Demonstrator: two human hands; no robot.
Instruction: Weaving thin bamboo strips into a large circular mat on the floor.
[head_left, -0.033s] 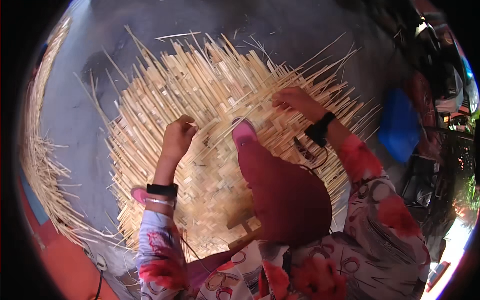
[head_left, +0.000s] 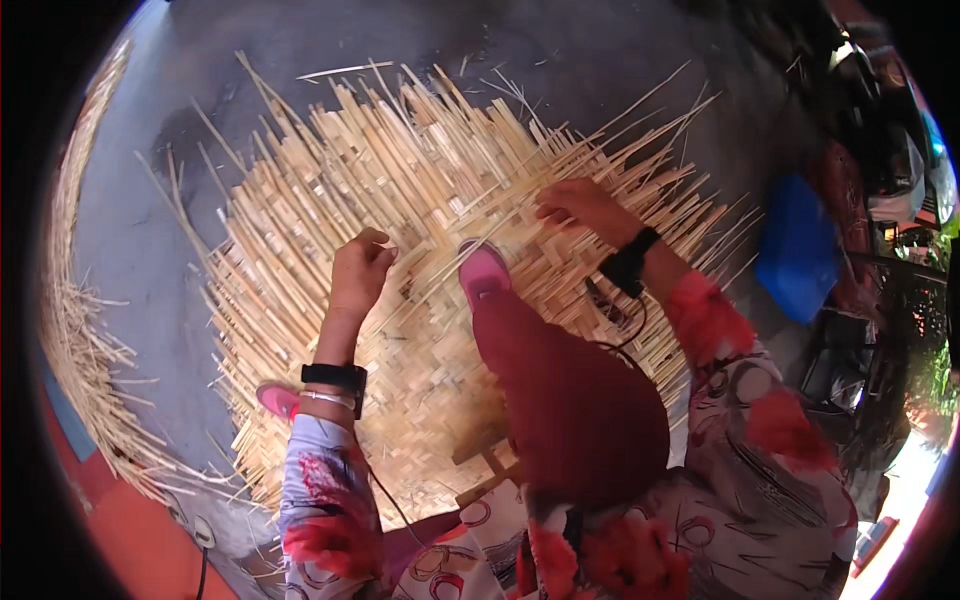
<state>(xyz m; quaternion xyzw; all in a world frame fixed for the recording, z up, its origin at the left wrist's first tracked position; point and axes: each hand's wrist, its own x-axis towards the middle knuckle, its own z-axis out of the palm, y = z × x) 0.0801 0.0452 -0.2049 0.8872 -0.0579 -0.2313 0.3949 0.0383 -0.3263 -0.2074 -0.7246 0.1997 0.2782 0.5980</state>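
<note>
A woven mat (head_left: 430, 380) of pale, flat strips, probably bamboo, lies on the floor beneath me, with long loose strip ends fanning out along its far and side edges. My left hand (head_left: 360, 270) hovers over its left-middle part, fingers curled in. Farther right, my right hand (head_left: 585, 205) is bent over the weave with its fingertips drawn together, close to crossing strips. Whether either hand pinches a strip cannot be made out. A thin strip slants between the hands, passing over the toe of my pink shoe (head_left: 485, 270), which stands on the mat.
My other pink shoe (head_left: 278, 400) is at the mat's left side. A dark tool (head_left: 607, 303), its kind unclear, lies by my right knee. Another strip bundle or mat (head_left: 85, 330) curves along the left edge. A blue object (head_left: 797, 250) stands at right. A low wooden piece (head_left: 490, 475) is below me.
The view has shifted slightly, so the mat sits a little more to the left. My right hand is marginally lower and farther left; both hands keep their curled shape.
</note>
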